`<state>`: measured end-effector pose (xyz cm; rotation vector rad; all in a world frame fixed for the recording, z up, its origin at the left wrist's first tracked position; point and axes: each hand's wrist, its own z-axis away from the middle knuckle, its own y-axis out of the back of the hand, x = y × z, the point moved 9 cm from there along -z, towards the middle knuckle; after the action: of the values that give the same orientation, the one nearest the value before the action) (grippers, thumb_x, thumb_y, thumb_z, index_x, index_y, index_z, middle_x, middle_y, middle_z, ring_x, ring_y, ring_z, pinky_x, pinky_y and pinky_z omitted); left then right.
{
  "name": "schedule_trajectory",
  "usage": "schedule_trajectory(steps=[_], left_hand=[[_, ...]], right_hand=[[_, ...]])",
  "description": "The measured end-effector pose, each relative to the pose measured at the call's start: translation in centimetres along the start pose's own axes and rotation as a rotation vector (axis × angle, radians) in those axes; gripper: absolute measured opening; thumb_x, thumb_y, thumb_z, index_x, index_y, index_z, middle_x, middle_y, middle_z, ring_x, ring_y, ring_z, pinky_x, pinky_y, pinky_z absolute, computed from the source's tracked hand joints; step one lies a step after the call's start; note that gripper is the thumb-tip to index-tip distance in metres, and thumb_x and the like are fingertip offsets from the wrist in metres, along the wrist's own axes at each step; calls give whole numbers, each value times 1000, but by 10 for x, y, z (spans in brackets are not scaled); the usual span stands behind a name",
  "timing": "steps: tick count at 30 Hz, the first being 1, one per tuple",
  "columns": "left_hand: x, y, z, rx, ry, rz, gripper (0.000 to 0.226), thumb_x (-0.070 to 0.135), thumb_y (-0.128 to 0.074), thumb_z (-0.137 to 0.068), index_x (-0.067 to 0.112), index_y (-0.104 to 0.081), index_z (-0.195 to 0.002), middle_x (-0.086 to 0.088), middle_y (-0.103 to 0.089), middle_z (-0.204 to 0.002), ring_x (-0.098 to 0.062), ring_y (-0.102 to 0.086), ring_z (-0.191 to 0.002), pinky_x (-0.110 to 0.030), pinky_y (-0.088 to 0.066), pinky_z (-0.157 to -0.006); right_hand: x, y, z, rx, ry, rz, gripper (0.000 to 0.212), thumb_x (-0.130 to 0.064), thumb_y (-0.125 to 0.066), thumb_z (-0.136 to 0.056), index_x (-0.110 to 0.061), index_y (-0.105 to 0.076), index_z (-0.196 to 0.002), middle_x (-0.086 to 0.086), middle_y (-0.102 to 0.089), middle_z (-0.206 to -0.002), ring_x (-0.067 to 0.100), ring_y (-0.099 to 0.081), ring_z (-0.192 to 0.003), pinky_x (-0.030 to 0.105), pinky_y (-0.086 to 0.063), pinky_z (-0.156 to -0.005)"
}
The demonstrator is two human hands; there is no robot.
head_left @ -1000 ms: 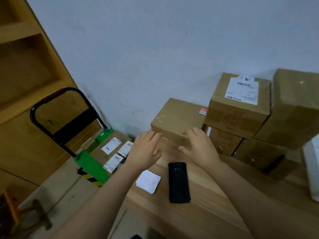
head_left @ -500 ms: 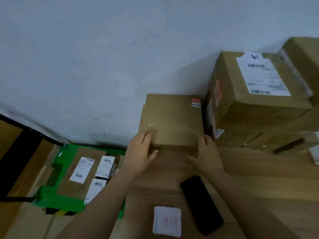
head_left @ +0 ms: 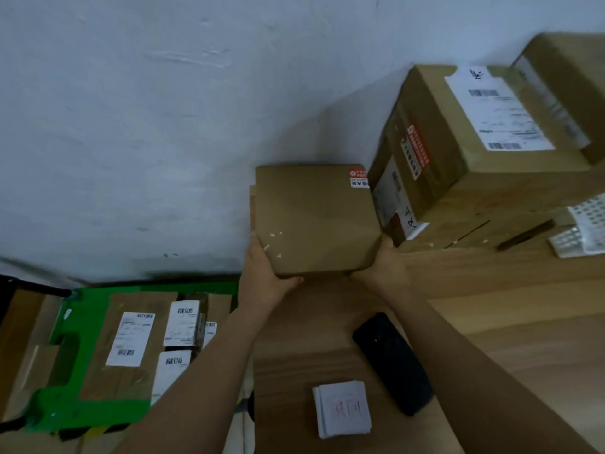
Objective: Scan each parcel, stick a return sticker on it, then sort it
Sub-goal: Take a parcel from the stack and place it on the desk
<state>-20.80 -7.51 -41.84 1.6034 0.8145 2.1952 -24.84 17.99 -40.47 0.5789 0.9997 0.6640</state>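
Note:
A brown cardboard parcel (head_left: 314,217) with a small red and white sticker at its far right corner sits at the back of the wooden table (head_left: 507,322) against the wall. My left hand (head_left: 262,280) grips its near left corner, thumb under the near edge. At the near right corner my right hand (head_left: 383,270) holds the box the same way. Closer to me on the table lie a black handheld scanner (head_left: 393,362) and a small stack of white return stickers (head_left: 343,407) with red print.
More cardboard boxes (head_left: 465,152) with white labels are stacked at the back right, touching the parcel's right side. White sheets (head_left: 586,224) lie at the far right. Left of the table, a green trolley (head_left: 65,371) on the floor carries several labelled parcels (head_left: 131,339).
Both hands reached to the parcel and closed on its near corners. The view tilted down and left, so the trolley and sticker stack now show more fully.

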Motion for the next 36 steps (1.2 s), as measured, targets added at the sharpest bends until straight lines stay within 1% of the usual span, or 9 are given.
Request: schedule_trajectory(steps=[4,9,12,16,20,22,26,31,36], left_hand=[[-2,13,35,115,-10,72,120,38,-94,-43,18,-28,-141,-3,-47,-132,-21,-48,-122,-48,-48,-97],[5,33,102,302,-41,110,120,35,-94,-45,25,-27,-143,0,-45,-136,-17,-45,-126,-37,-43,-101],[12,37,152,417,-42,180,122,41,-92,-43,29,-25,-144,2,-45,-139,-16,-45,-129,-45,-43,-105],[32,29,239,577,-69,274,123,32,-93,-47,22,-23,-147,1,-43,-141,-15,-44,-130,-47,-42,-106],[63,11,311,657,-128,293,120,23,-95,-52,23,-23,-148,9,-39,-139,-5,-41,-127,-32,-39,-107],[79,-1,336,668,-147,293,117,23,-94,-54,24,-24,-148,7,-39,-141,-8,-42,-129,-36,-40,-108],[111,-36,366,649,-168,243,123,34,-94,-51,29,-19,-148,28,-34,-137,-2,-36,-131,-36,-37,-108],[147,-88,370,538,-193,159,129,33,-92,-54,16,-11,-153,-1,-28,-153,-17,-28,-140,-44,-32,-113],[179,-141,357,404,-245,150,133,32,-94,-53,15,-8,-153,-1,-27,-153,-18,-28,-140,-44,-31,-113]], right_hand=[[3,-6,40,3,37,-104,104,-21,-83,-61,-10,-21,-143,13,-46,-133,29,-52,-118,35,-46,-91],[8,8,80,25,224,-176,98,-17,-82,-67,-11,-21,-144,10,-38,-138,23,-44,-124,25,-34,-89],[3,25,112,-17,389,-245,105,-25,-81,-67,-15,-15,-148,5,-35,-140,16,-40,-124,28,-36,-94],[16,50,160,-18,571,-267,106,-36,-79,-62,-20,-18,-147,4,-39,-141,22,-44,-126,47,-46,-99],[51,84,205,-2,679,-301,110,-42,-78,-64,-14,-16,-151,3,-33,-149,18,-33,-136,37,-35,-110],[73,104,219,22,695,-287,111,-31,-81,-68,-15,-11,-153,1,-25,-154,16,-26,-141,30,-28,-112],[123,144,230,108,662,-284,114,-23,-86,-60,-22,-16,-150,-3,-33,-148,15,-36,-136,44,-40,-108],[188,189,235,197,559,-321,119,-22,-87,-59,-13,-13,-151,4,-35,-148,19,-36,-135,41,-37,-110],[241,226,228,285,428,-329,115,-11,-84,-58,-9,-15,-150,9,-36,-145,24,-37,-132,40,-36,-110]])
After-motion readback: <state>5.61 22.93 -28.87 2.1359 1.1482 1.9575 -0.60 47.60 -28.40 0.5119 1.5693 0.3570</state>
